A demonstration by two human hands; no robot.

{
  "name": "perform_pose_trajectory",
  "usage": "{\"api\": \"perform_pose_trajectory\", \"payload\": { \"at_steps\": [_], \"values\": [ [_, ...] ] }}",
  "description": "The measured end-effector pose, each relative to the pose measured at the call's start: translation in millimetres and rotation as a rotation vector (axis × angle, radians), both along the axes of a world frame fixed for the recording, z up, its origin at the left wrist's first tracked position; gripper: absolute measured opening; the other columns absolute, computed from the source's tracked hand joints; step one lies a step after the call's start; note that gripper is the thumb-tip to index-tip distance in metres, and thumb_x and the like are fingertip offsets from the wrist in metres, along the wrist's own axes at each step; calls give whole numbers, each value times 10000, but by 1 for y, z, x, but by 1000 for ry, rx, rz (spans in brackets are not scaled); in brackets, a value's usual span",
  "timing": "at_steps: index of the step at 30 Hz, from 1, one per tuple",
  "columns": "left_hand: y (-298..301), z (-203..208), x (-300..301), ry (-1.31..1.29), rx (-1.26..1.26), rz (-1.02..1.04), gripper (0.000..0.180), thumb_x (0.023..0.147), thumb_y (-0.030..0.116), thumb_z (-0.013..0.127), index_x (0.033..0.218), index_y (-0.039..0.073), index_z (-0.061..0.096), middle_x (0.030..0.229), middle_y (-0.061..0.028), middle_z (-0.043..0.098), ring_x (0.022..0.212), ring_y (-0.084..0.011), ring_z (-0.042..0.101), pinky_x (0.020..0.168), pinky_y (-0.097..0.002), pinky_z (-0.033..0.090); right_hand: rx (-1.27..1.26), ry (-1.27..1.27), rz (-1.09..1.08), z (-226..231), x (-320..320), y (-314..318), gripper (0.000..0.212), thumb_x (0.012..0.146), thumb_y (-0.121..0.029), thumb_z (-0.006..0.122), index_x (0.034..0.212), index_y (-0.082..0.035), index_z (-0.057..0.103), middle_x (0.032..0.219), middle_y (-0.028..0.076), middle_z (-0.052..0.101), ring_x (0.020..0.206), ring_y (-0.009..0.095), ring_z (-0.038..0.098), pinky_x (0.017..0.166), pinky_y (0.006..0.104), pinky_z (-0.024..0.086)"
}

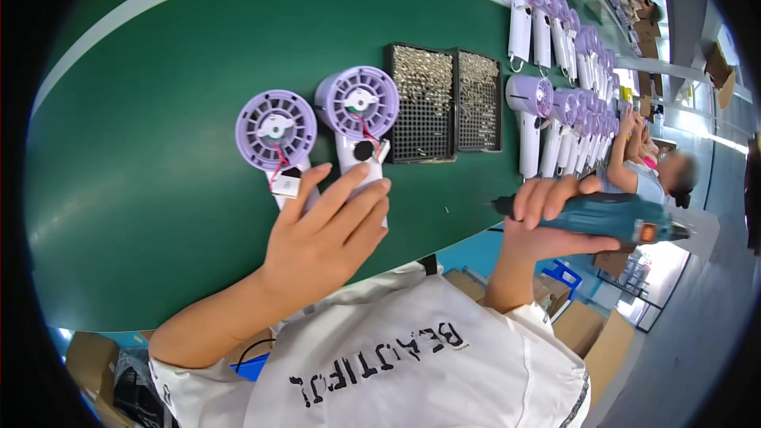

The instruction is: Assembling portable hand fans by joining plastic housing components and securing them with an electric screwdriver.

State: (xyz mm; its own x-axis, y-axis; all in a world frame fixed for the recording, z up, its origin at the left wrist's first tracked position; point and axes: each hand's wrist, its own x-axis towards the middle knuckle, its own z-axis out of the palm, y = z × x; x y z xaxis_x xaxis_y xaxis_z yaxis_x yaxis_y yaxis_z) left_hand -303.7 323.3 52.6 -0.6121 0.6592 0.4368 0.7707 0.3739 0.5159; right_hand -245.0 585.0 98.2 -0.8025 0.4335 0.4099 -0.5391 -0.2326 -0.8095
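Note:
Two purple-and-white handheld fans lie side by side on the green table, their open round heads showing the motors and red wires. My left hand (pixel 321 234) spreads over their white handles. Its fingers close around the handle of the right fan (pixel 358 103), and one fingertip reaches the handle of the left fan (pixel 276 128). Part of both handles is hidden under it. Off the table's near edge at the right, my right hand (pixel 547 218) grips a teal electric screwdriver (pixel 606 217), its black nose pointing left; the bit is too blurred to make out.
Two black trays (pixel 422 149) filled with small metal screws stand just right of the fans. Beyond them, rows of similar fans (pixel 529 95) line the table's right side. Further right, a person (pixel 634 174) sits at the table. Cardboard boxes (pixel 583 325) stand below the near edge.

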Motion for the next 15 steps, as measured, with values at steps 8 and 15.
{"api": "perform_pose_trajectory", "payload": {
  "at_steps": [8, 15],
  "values": [
    [5, -5, 8, 54, -30, 0, 253, 738, 171, 731, 955, 44, 695, 1156, -43, 648, 1157, -236, 563, 965, -482, 420, -179, -138, -216, -31, 31, -6, 875, 782, -894, 260, 1079, -91, 442, 583, 24, 470, 350, 142, 422, 338, 288, 353],
    [7, -4, 22, 47, -13, -6, 236, 727, 179, 745, 922, 52, 704, 1109, -33, 658, 1081, -228, 573, 927, -490, 414, -187, -141, -247, -34, 23, -15, 879, 762, -911, 249, 1069, -115, 462, 577, 11, 451, 365, 132, 420, 334, 284, 335]
  ]
}}
